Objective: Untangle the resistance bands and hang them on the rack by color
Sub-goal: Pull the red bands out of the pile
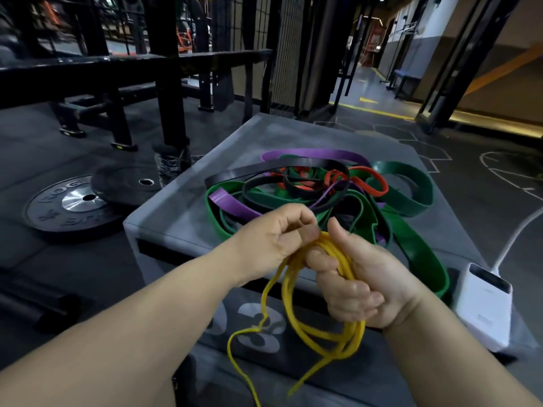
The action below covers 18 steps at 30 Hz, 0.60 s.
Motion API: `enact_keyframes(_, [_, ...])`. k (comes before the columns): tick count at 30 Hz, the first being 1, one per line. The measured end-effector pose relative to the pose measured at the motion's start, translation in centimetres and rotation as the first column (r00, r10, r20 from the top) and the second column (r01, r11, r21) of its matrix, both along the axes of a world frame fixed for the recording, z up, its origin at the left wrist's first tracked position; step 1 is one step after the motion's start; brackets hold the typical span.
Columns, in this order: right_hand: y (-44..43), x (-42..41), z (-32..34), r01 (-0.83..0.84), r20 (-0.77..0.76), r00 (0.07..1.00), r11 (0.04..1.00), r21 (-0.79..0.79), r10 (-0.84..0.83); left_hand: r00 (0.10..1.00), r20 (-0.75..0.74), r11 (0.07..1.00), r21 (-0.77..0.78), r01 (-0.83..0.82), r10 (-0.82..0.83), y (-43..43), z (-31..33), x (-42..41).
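We're holding both hands just off the near edge of the padded grey bench [182,207]. The flat, rubbery green, purple, black and red tangle [311,186] is sitting mid-bench, grey top showing on its left. Right grip [361,277] is curling round the thin yellow band [348,343], left grip [282,233] pinching it, loops dangling below.

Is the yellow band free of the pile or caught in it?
Appears free: the left hand and right hand grip the yellow band in front of the pile; no yellow strand runs into it.
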State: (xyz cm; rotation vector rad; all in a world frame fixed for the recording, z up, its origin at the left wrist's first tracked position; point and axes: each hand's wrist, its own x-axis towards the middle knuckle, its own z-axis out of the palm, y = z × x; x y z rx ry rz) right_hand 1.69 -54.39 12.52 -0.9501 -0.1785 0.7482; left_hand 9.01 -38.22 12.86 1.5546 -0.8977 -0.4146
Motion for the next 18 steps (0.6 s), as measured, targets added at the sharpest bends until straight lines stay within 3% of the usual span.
enact_keyframes(4, [0.0,0.0,0.2,0.050,-0.061,0.997,0.997,-0.065,-0.054,1.000,0.003,0.999,0.035,0.002,-0.002,-0.1,0.0,-0.1])
enact_keyframes(10, [0.5,-0.8,1.5,0.278,-0.034,0.952,0.907,-0.318,-0.303,0.991,0.122,0.968,0.251,0.023,-0.055,0.4,0.2,0.0])
enact_keyframes(13, [0.4,-0.7,1.4,0.281,-0.004,0.953,0.895,-0.347,-0.301,0.993,0.109,0.989,0.149,0.022,-0.038,0.4,0.5,0.0])
enact_keyframes(18, [0.5,-0.7,0.6,0.213,0.100,0.976,0.941,-0.265,-0.193,0.999,0.020,0.996,-0.077,0.043,-0.041,0.2,0.6,-0.4])
